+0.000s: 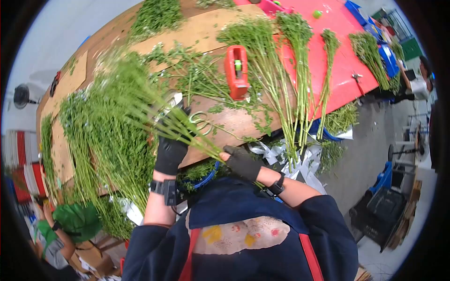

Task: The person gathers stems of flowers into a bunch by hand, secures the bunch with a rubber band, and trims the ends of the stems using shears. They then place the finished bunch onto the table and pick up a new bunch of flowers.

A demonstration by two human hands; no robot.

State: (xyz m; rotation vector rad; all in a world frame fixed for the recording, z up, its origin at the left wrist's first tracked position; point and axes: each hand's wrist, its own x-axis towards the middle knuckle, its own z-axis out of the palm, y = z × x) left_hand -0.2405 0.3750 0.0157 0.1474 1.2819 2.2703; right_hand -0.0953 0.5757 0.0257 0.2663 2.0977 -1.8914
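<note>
A bunch of leafy green stems (pixel 174 122) slants across in front of me, its leafy top blurred by motion. My left hand (pixel 171 152), in a black glove, is closed around the middle of the stems, its fingers partly hidden behind them. Lower down, my gloved right hand (pixel 242 163) grips the cut ends. Just beyond the stems, a pair of scissors (pixel 201 123) shows its pale green handle loops on the table. A red tape dispenser (pixel 236 72) with a green roll stands farther back.
A large heap of stems (pixel 105 133) covers the table's left side. Several sorted bunches (pixel 294 70) lie to the right, partly on a red sheet (pixel 344 61). Below the edge are a blue-rimmed container (pixel 206 177) and white strips (pixel 300 164). Other people work at left and far right.
</note>
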